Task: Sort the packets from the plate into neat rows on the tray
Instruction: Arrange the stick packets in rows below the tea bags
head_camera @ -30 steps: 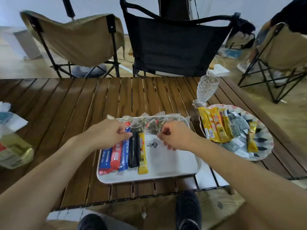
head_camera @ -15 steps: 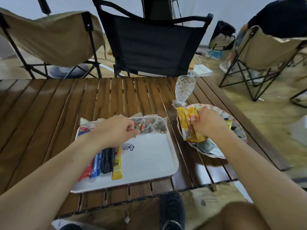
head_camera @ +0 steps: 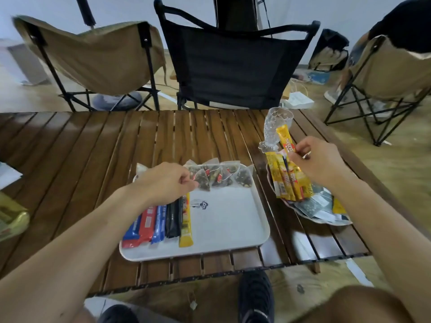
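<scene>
Two pinches: left hand (head_camera: 166,180), teabag (head_camera: 202,183); right hand (head_camera: 319,159), yellow sachet (head_camera: 285,138)

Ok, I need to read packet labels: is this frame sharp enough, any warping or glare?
Head view: the yellow stick in the right hand reads clearly; sticks on the tray look softer; table slats bow from wide-angle distortion; pale glare on its near right slats.
</scene>
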`<state>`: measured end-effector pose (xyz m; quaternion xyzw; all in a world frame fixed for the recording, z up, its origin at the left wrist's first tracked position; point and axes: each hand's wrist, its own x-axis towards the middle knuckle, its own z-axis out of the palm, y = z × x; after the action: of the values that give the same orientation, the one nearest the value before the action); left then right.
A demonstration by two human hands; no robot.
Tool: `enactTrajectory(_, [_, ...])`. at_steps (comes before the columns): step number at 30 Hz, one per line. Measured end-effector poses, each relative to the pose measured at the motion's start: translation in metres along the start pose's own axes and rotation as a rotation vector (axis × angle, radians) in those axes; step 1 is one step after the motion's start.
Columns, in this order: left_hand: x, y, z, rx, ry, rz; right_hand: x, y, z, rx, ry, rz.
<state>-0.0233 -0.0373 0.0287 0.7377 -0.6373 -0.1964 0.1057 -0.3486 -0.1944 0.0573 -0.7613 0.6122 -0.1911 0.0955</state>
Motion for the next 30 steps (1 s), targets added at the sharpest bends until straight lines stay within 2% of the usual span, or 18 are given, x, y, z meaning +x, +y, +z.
enactTrajectory(3, [-0.008,-0.012,-0.005,-0.006,0.007,-0.015,-0.01,-0.029,0.007,0.12,0.0,-0.121])
enactTrajectory(7, [-0.015,-0.029,-0.012,-0.007,0.004,-0.057,-0.03,-0.069,0.029,0.181,-0.164,-0.261])
enactTrajectory(9, [-0.018,-0.037,-0.013,-0.011,-0.012,-0.072,-0.039,-0.086,0.042,0.202,-0.302,-0.28])
enactTrajectory(13, [-0.023,-0.053,-0.014,0.005,-0.041,-0.1,-0.061,-0.11,0.07,0.297,-0.688,-0.2])
enactTrajectory(15, [-0.026,-0.059,-0.016,-0.001,-0.053,-0.101,-0.07,-0.116,0.079,0.288,-0.796,-0.139])
enactTrajectory(24, [-0.029,-0.075,-0.015,-0.078,-0.084,-0.113,-0.08,-0.133,0.101,0.351,-0.861,0.064])
enactTrajectory(30, [-0.028,-0.077,-0.014,-0.107,-0.099,-0.105,-0.084,-0.14,0.105,0.392,-0.845,0.01])
